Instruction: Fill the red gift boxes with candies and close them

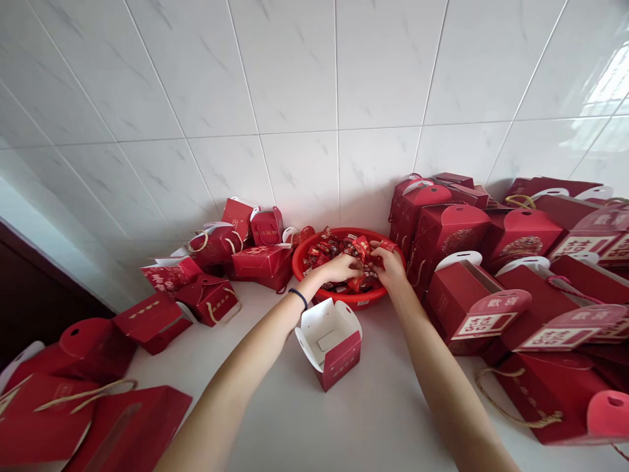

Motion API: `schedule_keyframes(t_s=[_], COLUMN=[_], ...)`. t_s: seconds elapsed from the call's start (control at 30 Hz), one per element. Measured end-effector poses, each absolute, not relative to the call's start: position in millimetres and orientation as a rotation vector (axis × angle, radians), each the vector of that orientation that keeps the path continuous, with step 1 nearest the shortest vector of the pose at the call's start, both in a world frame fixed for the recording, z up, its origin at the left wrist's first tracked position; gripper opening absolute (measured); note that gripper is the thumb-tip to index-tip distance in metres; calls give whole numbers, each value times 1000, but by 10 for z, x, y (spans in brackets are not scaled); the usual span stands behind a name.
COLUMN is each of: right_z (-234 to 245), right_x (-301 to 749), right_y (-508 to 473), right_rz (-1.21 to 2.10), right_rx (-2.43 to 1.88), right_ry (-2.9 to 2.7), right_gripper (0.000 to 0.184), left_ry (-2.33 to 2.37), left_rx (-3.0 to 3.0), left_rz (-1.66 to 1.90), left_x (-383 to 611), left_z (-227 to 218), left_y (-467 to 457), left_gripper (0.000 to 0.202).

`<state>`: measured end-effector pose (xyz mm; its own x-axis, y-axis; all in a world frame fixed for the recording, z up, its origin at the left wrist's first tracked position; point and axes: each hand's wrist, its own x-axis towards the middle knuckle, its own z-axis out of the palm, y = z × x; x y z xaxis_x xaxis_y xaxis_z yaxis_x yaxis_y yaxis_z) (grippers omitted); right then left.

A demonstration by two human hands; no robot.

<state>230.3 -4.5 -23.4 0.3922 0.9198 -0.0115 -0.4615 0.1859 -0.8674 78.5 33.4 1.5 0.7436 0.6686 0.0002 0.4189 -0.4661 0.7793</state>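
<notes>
A round red plastic basin (356, 300) stands against the tiled wall, full of small candies (329, 252) in red and dark wrappers. My left hand (343, 267) reaches over its near left side, fingers bent down among the candies; what they hold is hidden. On the right side of the basin, my right hand (389, 265) is closed, with red wrapped candy (377, 257) at its fingertips. In front of the basin, between my forearms, sits a small red box (341, 360) with its top open. Its white inside shows nothing but the bottom folds.
Folded red gift boxes (457, 229) crowd the right side in rows, some with rope handles. More red boxes (263, 262) line the left and back left, and large ones (122, 426) lie at the front left. A white tiled wall (299, 164) rises behind the white tabletop (363, 426).
</notes>
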Motion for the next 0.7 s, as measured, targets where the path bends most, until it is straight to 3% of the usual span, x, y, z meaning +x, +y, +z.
schedule_keyframes(t_s=[0.13,0.4,0.7], right_z=[-221,-162,-24], right_x=[2309,2301,2293], right_y=[-50,-85,-158], right_rz=[1074,1112,1156], right_rx=[-920,-889,-791], right_ry=[-586,-524,-491], right_gripper=[23,22,20], left_ry=[800,789,798], left_rx=[2123,2174,2200], left_rz=[168,133,622], left_x=[853,823,673], left_z=[46,77,165], left_y=[256,240,145], left_gripper=[10,22,22])
